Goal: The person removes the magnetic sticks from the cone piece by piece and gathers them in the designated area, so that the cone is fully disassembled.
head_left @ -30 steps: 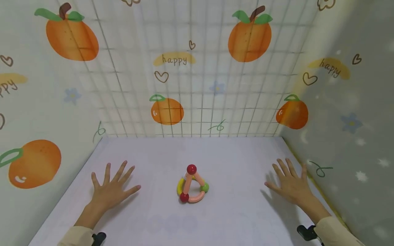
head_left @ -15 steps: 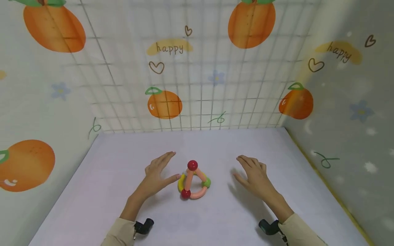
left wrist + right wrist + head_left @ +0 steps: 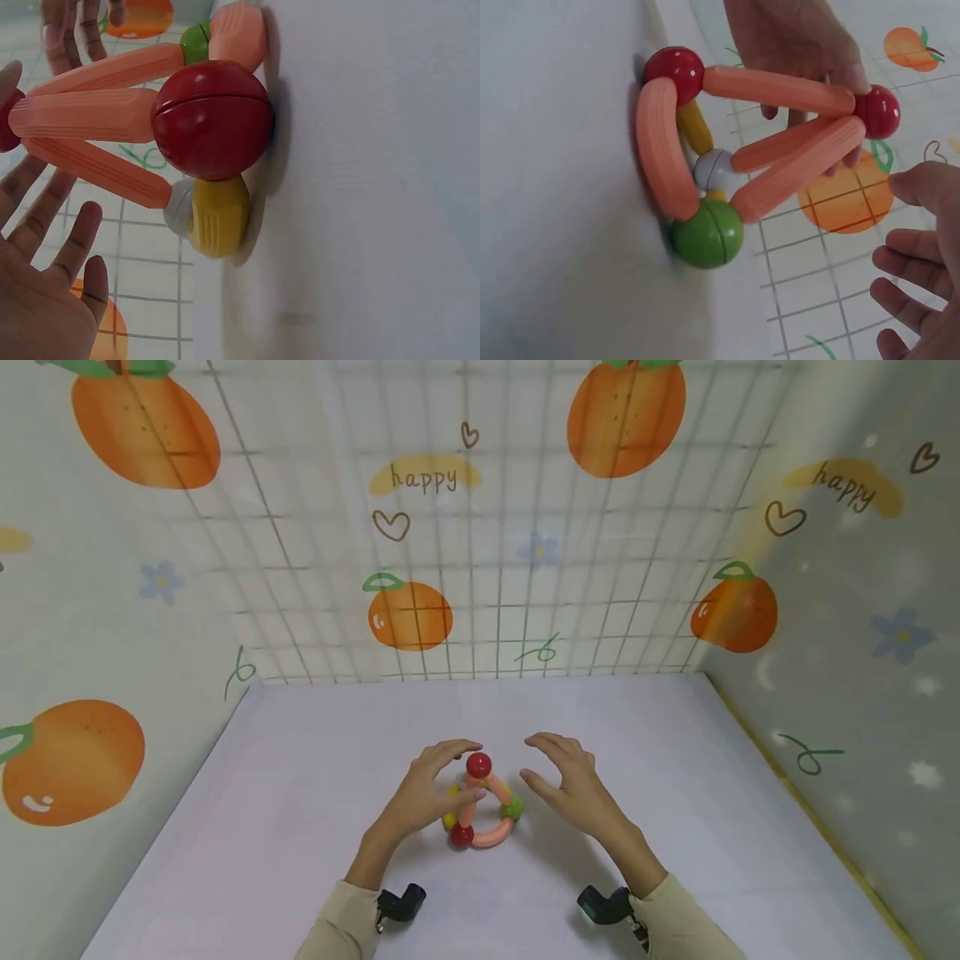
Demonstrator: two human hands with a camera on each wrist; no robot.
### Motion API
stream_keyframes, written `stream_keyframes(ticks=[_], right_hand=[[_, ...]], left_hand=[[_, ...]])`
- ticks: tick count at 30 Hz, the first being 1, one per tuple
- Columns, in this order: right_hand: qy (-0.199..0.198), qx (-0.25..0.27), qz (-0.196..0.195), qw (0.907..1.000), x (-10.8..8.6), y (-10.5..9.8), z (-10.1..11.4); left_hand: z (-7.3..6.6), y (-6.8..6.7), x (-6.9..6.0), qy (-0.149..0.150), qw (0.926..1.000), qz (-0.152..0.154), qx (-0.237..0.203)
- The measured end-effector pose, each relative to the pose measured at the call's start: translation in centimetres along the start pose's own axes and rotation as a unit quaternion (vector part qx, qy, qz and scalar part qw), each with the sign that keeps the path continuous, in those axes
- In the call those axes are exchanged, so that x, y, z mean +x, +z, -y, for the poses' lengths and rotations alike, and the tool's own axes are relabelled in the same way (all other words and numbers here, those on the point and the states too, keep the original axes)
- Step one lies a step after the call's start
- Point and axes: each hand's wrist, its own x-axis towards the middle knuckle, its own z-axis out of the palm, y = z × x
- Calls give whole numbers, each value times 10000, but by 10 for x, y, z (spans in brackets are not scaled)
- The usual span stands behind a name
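A pyramid-shaped toy [image 3: 467, 817] of glossy balls and coloured bars stands upright on a pale tabletop [image 3: 337, 718], centred between a person's two hands. Three straight peach bars [image 3: 780, 88], grooved along their length, rise from the base and meet at a red ball [image 3: 478, 766] at the peak. Below, curved pieces form a rounded base: a peach arc [image 3: 664, 150] joins a second red ball [image 3: 214, 120] to a green ball [image 3: 708, 233], and a yellow arc [image 3: 220, 217] runs from that red ball to a greyish-white ball [image 3: 715, 169]. Another bit of yellow shows beside the green ball. Fine seams circle the lower red, green and whitish balls, and highlights gleam on the red ones.

The left hand [image 3: 422, 795] arches around the toy's upper part, fingers spread and loosely bent, thumb crossing in front of a bar in the head view; whether it touches the toy cannot be told. The right hand [image 3: 576, 783] hangs just beside the toy, apart from it, its fingers relaxed and slightly curved around nothing. Beige sleeves [image 3: 341, 922] cover both forearms. Behind, a curtain [image 3: 315, 610] printed with oranges and the word "happy" hangs before a wire grid.
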Motion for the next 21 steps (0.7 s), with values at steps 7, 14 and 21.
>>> stream_keyframes(ticks=[7,14,21], right_hand=[[-324,245,-83,9991,10,8,11],[-651,391,24,9971,19,13,23],[-1124,451,362,9920,30,6,34]], left_hand=[[9,6,7,325,9992,-145,-160],[12,11,4,382,9981,-346,-340],[12,22,7,442,9963,-391,-627]])
